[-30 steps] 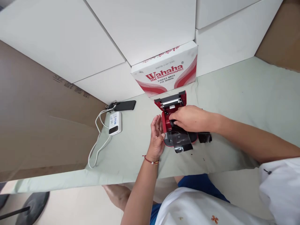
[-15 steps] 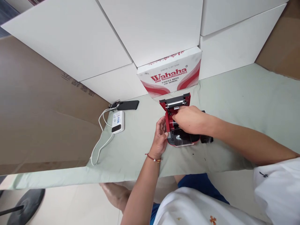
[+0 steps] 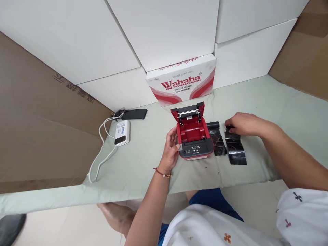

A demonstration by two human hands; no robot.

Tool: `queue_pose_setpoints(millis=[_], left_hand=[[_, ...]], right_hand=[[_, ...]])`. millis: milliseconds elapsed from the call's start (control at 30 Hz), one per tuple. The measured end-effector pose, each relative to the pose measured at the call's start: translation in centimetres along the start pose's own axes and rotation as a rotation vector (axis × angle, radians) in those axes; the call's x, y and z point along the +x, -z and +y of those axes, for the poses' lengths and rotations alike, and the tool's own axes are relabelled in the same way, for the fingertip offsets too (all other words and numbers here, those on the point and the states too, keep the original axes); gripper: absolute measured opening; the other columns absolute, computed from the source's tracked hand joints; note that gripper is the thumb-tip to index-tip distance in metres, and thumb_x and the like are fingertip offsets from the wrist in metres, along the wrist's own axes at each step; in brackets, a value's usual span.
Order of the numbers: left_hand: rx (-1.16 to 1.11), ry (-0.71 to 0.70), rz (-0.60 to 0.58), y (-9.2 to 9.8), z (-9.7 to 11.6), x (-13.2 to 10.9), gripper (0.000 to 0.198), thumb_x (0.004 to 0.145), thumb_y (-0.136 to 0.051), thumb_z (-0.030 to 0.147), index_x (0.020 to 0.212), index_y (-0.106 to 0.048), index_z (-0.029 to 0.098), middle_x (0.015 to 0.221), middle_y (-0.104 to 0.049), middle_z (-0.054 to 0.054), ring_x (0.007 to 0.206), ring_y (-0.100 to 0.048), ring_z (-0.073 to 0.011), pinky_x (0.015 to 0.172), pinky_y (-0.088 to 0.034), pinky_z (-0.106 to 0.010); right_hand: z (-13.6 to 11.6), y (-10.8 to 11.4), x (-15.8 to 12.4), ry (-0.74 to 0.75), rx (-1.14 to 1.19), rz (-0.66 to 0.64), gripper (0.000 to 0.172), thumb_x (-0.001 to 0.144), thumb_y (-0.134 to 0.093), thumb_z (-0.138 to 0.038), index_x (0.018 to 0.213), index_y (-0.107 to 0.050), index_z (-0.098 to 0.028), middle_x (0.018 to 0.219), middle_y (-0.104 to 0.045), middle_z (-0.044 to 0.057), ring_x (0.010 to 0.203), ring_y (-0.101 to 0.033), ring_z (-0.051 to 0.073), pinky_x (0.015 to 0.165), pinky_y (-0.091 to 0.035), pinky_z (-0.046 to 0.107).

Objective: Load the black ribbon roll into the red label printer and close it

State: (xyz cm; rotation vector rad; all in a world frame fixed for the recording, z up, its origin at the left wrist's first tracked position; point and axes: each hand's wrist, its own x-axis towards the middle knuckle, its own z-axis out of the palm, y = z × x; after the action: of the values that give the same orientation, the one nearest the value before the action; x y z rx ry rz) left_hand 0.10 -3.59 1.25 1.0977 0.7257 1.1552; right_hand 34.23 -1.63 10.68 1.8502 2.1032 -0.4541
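Note:
A small red and black label printer (image 3: 196,147) stands on the cloth with its lid raised and its red roll bay bare inside. My left hand (image 3: 171,150) grips the printer's left side, thumb on the front corner and fingers along the wall. To the right of the printer, my right hand (image 3: 242,124) holds one end of a roll of glossy black film (image 3: 236,152), whose loose strip trails toward me over the cloth. Between that strip and the printer lies a second black roll (image 3: 217,141), also partly unrolled.
A white and red Wahaha water carton (image 3: 181,83) stands behind the printer against white boxes (image 3: 176,30). At left are a white power bank (image 3: 122,133) with a white cable (image 3: 98,160) and a black phone (image 3: 137,114). Brown cardboard (image 3: 38,130) bounds the left side.
My right hand has drawn the black roll out of the printer's bay and moved it right, down onto the cloth. My left hand keeps its grip on the printer. The view has shifted slightly.

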Motion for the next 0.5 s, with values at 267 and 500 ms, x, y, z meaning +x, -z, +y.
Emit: queue_pose_setpoints(millis=[267,500], left_hand=[[0.002,0.008,0.035,0.1,0.1,0.0,0.081,0.073,-0.090,0.054,0.146,-0.060,0.033,0.161,-0.054,-0.007,0.156,-0.042,-0.0333,0.131,-0.034,-0.049],[0.023,-0.008,0.018,0.0,0.4,-0.1,0.076,0.076,-0.088,0.051,0.145,-0.061,0.034,0.160,-0.053,-0.006,0.153,-0.045,-0.0316,0.128,-0.038,-0.047]], right_hand=[[-4.2,-2.4,1.5,0.139,0.060,0.384,0.031,0.103,-0.052,-0.028,0.117,-0.072,-0.009,0.121,-0.074,0.020,0.117,-0.057,0.036,0.088,-0.049,0.041],[-3.0,-3.5,3.1,0.313,0.237,0.532,0.057,0.093,-0.048,-0.009,0.148,-0.061,-0.008,0.145,-0.067,0.018,0.136,-0.050,0.035,0.110,-0.045,0.046]])
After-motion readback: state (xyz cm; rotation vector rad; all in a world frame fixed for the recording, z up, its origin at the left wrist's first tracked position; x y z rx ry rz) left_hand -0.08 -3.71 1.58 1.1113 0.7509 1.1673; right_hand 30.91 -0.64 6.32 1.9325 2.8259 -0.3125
